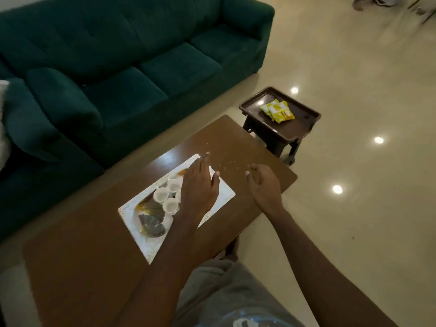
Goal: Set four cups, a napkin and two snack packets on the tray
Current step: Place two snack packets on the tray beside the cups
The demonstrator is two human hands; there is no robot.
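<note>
On the bench (pixel 82 267), a white tray (pixel 224 192) carries three visible cups (pixel 161 195), clustered left of centre. Over the tray the left hand (pixel 199 185) spreads straight fingers (pixel 201 164), holding nothing. Just right of it, the right hand (pixel 264 187) is loosely curled, empty. Yellow snack packets (pixel 277 111) lie on a brown stand (pixel 283 131), far right.

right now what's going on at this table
A person is at the table with the left hand open over the white tray, where at least three cups sit clustered; the hand may hide a fourth. The right hand hovers over the table, loosely curled, holding nothing. The snack packets lie on a dark tray on a stool beyond the table. No napkin shows.
</note>
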